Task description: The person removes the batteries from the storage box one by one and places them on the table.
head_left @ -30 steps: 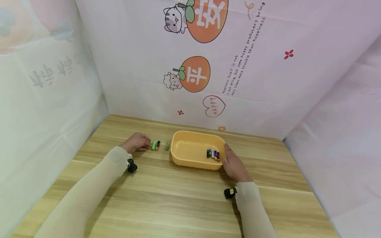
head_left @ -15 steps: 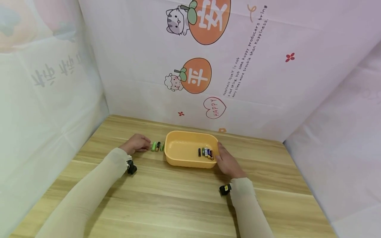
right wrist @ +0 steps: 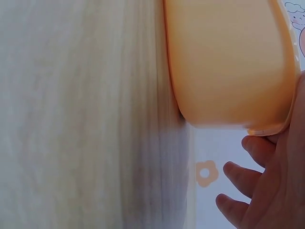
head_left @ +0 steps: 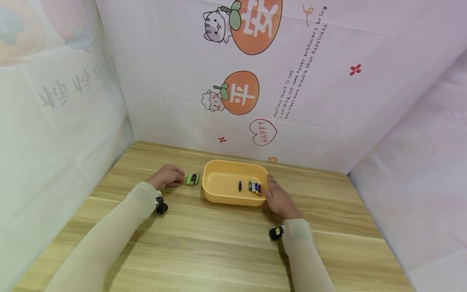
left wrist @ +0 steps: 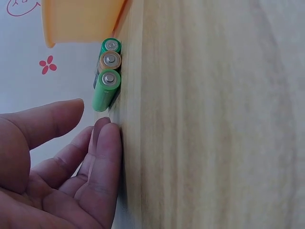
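In the head view, a yellow plastic bin (head_left: 222,198) stands on the wooden table. My right hand (head_left: 281,199) touches its right end; the right wrist view shows loosely extended, spread fingers (right wrist: 245,179) by the rim. Inside, a dark battery (head_left: 240,186) lies apart from several batteries (head_left: 255,187) grouped at the right. Left of the bin, three batteries lie side by side: a light green one (left wrist: 106,93), a black-and-copper one (head_left: 193,179) and a green one (head_left: 197,179). My left hand (head_left: 168,177), fingers relaxed and holding nothing, rests beside the light green battery.
The wooden tabletop (head_left: 219,247) extends in front of the bin. A printed white cloth wall (head_left: 175,101) rises behind the table, with more cloth at the left and right. A small black camera (head_left: 161,205) is strapped at each wrist.
The bin has slid left with my right hand against it, and the green battery now lies against the other two. Inside, the dark battery has separated leftward. My left hand stays put.
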`<state>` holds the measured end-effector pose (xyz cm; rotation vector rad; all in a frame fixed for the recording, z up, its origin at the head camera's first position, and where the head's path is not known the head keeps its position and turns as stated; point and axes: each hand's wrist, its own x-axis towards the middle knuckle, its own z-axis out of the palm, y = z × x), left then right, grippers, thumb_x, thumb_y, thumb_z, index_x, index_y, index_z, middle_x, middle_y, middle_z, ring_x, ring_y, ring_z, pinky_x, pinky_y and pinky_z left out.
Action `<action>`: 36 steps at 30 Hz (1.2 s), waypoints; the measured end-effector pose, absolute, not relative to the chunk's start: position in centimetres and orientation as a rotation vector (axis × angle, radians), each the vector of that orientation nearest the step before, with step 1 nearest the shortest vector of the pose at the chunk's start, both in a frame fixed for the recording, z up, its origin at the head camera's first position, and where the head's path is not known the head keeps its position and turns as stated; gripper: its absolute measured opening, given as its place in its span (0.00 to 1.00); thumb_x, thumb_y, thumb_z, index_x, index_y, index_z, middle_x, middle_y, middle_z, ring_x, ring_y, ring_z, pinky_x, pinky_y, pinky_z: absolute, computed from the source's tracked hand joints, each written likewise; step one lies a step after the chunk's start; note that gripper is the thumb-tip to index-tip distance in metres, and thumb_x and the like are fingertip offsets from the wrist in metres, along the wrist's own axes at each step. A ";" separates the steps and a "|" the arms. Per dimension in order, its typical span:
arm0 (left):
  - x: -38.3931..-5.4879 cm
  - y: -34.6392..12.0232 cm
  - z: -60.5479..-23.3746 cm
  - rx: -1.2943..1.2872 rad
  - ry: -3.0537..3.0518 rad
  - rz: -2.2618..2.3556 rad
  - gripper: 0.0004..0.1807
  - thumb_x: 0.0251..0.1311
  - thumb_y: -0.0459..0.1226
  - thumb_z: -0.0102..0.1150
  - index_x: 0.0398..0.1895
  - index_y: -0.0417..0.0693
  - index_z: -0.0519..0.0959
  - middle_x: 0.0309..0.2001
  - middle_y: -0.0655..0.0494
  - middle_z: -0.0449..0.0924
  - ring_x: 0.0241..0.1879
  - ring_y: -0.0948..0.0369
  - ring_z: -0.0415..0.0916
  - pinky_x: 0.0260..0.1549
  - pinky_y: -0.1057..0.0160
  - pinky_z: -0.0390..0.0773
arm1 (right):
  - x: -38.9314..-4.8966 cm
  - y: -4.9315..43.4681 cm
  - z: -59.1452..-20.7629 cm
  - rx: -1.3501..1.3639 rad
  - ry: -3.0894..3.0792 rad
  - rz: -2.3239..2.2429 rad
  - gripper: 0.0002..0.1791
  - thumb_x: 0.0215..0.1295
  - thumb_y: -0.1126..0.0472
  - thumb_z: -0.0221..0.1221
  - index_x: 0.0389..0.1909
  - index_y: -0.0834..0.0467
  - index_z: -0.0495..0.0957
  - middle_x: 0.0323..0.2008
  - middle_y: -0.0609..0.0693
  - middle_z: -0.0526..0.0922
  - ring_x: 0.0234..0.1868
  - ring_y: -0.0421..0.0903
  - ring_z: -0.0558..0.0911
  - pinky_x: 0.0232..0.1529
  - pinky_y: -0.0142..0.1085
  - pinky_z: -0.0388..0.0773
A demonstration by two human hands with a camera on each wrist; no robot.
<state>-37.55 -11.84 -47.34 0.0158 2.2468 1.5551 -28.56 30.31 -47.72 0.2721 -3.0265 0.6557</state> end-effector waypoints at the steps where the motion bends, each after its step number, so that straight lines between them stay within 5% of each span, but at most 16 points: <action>1: -37.5 -11.8 -47.3 0.010 2.246 1.557 0.22 0.65 0.32 0.59 0.60 0.30 0.72 0.52 0.40 0.77 0.43 0.58 0.80 0.41 0.62 0.83 | -28.5 30.3 -47.7 0.273 -3.024 0.658 0.33 0.76 0.56 0.34 0.76 0.64 0.40 0.76 0.59 0.46 0.74 0.58 0.50 0.71 0.52 0.50; 23: -37.3 -11.6 -45.5 0.012 2.188 1.590 0.21 0.67 0.31 0.56 0.60 0.29 0.70 0.50 0.38 0.77 0.41 0.54 0.79 0.43 0.59 0.82 | -26.2 31.9 -47.6 0.234 -3.011 0.668 0.32 0.78 0.56 0.35 0.76 0.66 0.40 0.75 0.62 0.45 0.74 0.61 0.49 0.71 0.54 0.48; 36: -37.3 -7.8 -42.9 0.113 2.040 1.667 0.25 0.68 0.34 0.56 0.65 0.32 0.67 0.59 0.35 0.72 0.54 0.46 0.75 0.53 0.55 0.77 | -26.3 32.3 -47.6 0.294 -3.003 0.613 0.33 0.78 0.55 0.35 0.76 0.66 0.38 0.76 0.60 0.42 0.74 0.60 0.47 0.72 0.53 0.47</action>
